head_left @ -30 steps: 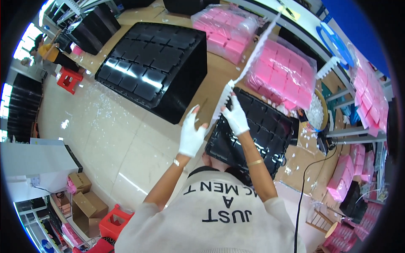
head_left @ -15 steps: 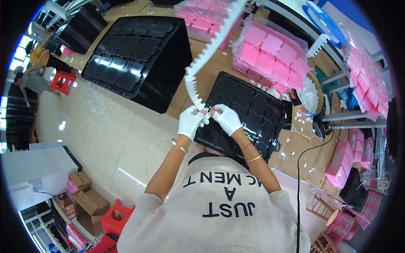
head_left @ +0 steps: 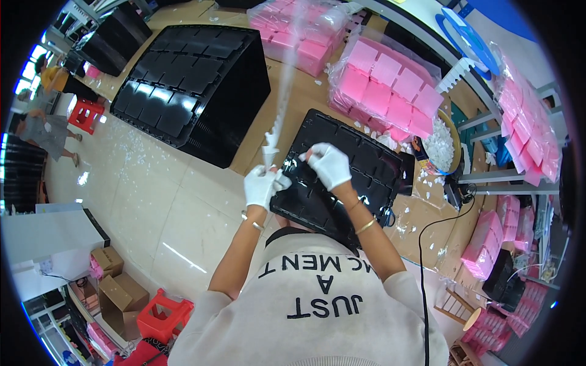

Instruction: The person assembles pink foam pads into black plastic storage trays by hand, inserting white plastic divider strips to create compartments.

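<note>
My left hand, in a white glove with the fingertips bare, pinches the lower end of a long white strip with a toothed edge. The strip runs upward past the far edge and is smeared by motion. My right hand, gloved the same way, hovers over a stack of black plastic trays with its fingers pinched together. Whatever may be between those fingertips is too small to make out. The black trays, with shallow rectangular panels, lie in front of me on brown cardboard.
A tall stack of black trays stands at left. Pink blocks in clear plastic sit beyond my trays. A round container of white scraps and a black cable are at right. Blue reel hangs far right. Two people work far left.
My hands have moved apart: the left went left and slightly down with the strip's end, while the right came away from it over the trays. The strip has swung left and straightened.
</note>
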`<state>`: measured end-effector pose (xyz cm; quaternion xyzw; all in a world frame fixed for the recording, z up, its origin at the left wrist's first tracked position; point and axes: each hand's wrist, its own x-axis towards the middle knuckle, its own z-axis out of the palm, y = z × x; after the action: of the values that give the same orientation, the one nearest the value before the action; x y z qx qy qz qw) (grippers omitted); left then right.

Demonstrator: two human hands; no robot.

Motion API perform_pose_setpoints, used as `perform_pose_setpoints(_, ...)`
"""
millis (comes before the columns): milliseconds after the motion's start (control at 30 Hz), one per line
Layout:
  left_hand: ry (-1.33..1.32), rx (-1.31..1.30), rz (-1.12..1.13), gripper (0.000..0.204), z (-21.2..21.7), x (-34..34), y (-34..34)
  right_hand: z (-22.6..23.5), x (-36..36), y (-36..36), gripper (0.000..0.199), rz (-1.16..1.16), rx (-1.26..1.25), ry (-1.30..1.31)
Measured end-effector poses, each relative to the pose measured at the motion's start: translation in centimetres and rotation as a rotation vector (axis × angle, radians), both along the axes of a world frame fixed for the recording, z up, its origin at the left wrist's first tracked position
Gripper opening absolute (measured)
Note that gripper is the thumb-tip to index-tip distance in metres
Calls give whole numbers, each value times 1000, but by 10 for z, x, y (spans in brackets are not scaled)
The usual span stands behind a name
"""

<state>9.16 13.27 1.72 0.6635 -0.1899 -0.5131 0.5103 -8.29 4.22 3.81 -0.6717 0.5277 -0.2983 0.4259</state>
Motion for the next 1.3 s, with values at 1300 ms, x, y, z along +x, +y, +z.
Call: perform_pose_setpoints(1300, 834, -594, -1038, 51, -33, 75, 27, 6, 45, 0, 62, 784, 252, -345)
